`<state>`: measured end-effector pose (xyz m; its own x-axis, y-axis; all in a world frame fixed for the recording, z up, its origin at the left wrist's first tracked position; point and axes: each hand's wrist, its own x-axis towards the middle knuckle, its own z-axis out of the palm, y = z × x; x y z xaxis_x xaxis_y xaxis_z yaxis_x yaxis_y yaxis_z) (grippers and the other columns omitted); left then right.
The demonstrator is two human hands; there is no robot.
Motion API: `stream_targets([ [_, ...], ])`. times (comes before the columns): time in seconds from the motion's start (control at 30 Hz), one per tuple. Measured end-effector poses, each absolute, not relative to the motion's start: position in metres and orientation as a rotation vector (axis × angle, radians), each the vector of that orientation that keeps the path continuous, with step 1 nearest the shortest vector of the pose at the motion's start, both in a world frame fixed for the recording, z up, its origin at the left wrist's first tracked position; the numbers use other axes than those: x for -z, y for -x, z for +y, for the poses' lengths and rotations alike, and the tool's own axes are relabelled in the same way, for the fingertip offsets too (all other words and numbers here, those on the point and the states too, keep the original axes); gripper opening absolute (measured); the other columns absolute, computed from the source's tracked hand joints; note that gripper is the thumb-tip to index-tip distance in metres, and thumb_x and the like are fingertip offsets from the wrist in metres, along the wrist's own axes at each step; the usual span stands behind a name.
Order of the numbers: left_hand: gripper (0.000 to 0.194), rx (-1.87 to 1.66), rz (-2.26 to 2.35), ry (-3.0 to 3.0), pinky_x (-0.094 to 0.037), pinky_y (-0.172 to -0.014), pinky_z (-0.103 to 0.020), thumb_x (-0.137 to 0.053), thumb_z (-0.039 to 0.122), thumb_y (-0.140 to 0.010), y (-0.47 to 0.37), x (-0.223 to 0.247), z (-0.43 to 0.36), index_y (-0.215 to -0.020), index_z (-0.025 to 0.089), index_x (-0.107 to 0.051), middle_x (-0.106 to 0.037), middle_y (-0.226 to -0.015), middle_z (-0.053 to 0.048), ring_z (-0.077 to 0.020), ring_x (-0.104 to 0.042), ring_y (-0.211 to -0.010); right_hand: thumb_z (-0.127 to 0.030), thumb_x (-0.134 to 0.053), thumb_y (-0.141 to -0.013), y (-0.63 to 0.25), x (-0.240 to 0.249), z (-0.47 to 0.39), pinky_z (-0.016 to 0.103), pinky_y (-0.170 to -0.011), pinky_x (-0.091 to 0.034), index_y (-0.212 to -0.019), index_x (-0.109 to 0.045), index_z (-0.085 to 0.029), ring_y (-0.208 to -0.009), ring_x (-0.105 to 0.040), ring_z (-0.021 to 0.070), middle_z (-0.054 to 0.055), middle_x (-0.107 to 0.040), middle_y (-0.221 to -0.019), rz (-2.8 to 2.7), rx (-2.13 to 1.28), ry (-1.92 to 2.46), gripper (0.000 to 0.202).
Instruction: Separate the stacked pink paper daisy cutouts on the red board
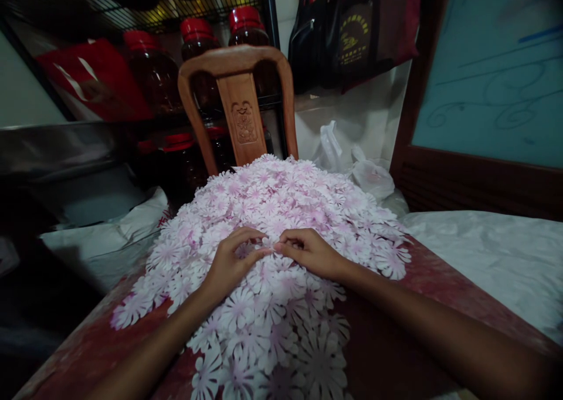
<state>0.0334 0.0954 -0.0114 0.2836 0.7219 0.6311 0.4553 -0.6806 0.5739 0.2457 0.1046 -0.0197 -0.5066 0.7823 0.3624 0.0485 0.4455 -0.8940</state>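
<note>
A wide heap of white flower cutouts (264,195) with pale pink-purple middles covers much of the red tabletop. Over the middle of this heap my left hand (235,256) is curled, thumb and forefinger pinching at a flower cutout. My right hand (312,253) comes in from the other side, its fingers closed in a pinch at the same spot. The two sets of fingertips nearly meet. The pinched piece blends with the white flowers behind it, so its outline is hard to make out.
A carved wooden chair (241,107) stands behind the heap. Red-lidded jars (152,74) fill the shelf behind it. Black bags (352,36) hang on the wall. White sacks (114,230) lie at left, and a white sheet (497,253) at right beside the table (422,271).
</note>
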Motion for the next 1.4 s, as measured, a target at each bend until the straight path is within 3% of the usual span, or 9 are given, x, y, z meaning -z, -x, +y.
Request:
stream_targets([
  [0.63,0.011,-1.352,1.035,-2.332,-0.043,-0.077,-0.028,-0.071,0.02,-0.08,-0.0351,0.0083,0.0926,-0.074,0.017,-0.063,-0.063,-0.079,-0.001,-0.0153,-0.058,-0.079,-0.048,-0.061,-0.086,-0.2481,0.0231,0.1076,0.021,-0.051,-0.028,-0.081,-0.066,-0.015,-0.054,-0.041,0.0077,-0.004,-0.049,-0.058,-1.972,-1.025,0.735,0.034],
  [1.1,0.01,-1.28,1.112,-2.225,-0.046,-0.073,-0.023,-0.071,0.028,-0.082,-0.0329,0.0131,0.0948,-0.081,0.018,-0.068,-0.067,-0.081,-0.001,-0.0143,-0.061,-0.078,-0.048,-0.06,-0.087,-0.2486,0.0234,0.1082,0.021,-0.053,-0.028,-0.081,-0.065,-0.016,-0.057,-0.041,0.0084,-0.003,-0.049,-0.061,-2.0,-0.993,0.75,0.033],
  [1.4,0.017,-1.182,1.122,-2.287,-0.044,-0.07,-0.023,-0.061,0.031,-0.089,-0.0363,0.0103,0.0906,-0.082,0.017,-0.066,-0.067,-0.079,-0.002,-0.0152,-0.06,-0.074,-0.05,-0.06,-0.087,-0.25,0.0206,0.1058,0.022,-0.054,-0.029,-0.083,-0.065,-0.016,-0.058,-0.042,0.0092,-0.003,-0.049,-0.061,-2.008,-0.993,0.758,0.035],
])
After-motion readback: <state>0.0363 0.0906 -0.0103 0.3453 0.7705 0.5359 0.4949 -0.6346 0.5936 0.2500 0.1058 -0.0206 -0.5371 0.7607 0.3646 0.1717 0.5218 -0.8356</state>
